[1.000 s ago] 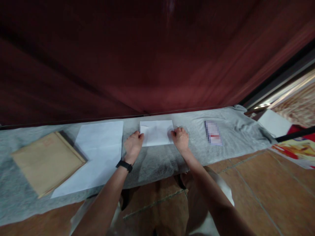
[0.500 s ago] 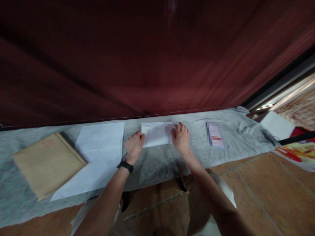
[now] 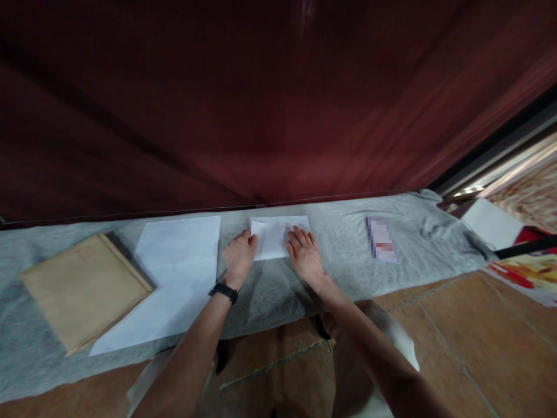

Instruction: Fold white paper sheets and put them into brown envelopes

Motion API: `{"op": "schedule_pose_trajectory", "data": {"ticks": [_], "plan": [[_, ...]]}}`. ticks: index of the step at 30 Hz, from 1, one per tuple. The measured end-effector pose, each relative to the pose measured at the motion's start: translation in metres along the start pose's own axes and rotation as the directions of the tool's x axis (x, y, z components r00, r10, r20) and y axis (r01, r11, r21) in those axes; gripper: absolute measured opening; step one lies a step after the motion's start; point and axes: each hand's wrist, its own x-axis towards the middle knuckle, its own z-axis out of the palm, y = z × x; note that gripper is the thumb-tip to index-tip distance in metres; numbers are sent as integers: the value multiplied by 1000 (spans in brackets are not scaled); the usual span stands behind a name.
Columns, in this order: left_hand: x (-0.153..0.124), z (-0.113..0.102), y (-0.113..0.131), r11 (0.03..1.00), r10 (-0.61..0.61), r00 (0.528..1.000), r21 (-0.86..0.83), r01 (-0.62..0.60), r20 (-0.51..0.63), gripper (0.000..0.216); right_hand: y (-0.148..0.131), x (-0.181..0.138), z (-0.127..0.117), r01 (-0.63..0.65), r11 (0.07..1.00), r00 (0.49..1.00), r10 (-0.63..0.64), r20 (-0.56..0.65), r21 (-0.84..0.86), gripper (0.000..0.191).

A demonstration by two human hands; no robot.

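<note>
While both hands press down mid-frame, going from the left: a brown envelope (image 3: pixel 85 288) lies flat at lower left on the grey cloth (image 3: pixel 270 290) covering the bench, w/ a faint red stamp near its top corner, too blurred to read. Just right of it, partly under it, a big white sheet (image 3: pixel 174 273), blank.

Left hand (image 3: pixel 238 258), black wristband (image 3: pixel 223 292) on the wrist, rests w/ fingers curled together on the left edge of the folded paper (image 3: pixel 272 235), which sits at frame centre near the far edge of the bench. Right hand (image 3: pixel 304 255) lies flat on the paper's right part, fingers (image 3: pixel 300 238) spread slightly and pressing down; neither hand clamps anything.

Paper looks light, thin, floppy, prob. slides easily on the cloth and creases w/ little force; best taken at an edge or corner, pinched.

Further right, a small printed card (image 3: pixel 382 239), lettering pixelated, unreadable. At far right, a white box (image 3: pixel 489 220) and a colourful printed sheet (image 3: pixel 528 274), text not legible.
</note>
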Motion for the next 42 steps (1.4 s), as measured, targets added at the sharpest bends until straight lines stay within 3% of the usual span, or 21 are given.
{"op": "schedule_pose_trajectory", "data": {"ticks": [5, 12, 18, 33, 38, 42], "plan": [[6, 5, -2, 999, -16, 1000, -41, 15, -22, 43, -1, 0, 1, -32, 1000, 999, 32, 22, 0, 41], [8, -5, 1, 988, -79, 997, -134, 82, 25, 45, 1, 1, 4, -65, 998, 996, 65, 57, -2, 42], [7, -7, -1, 979, -34, 998, -198, 43, 48, 37, 2, 1, 9, -75, 997, 995, 75, 60, -2, 42], [-1, 2, -1, 997, 2, 1000, -83, -3, -12, 42, 1, 0, 13, -82, 997, 995, 81, 59, 5, 43], [-9, 0, 2, 993, 114, 984, -12, -116, -135, 42, 0, 0, 15, -79, 997, 994, 80, 68, -12, 45], [-16, 12, 10, 922, 385, 903, 31, -386, -189, 46, -2, -2, 16, -76, 997, 996, 77, 50, -20, 47]]}}
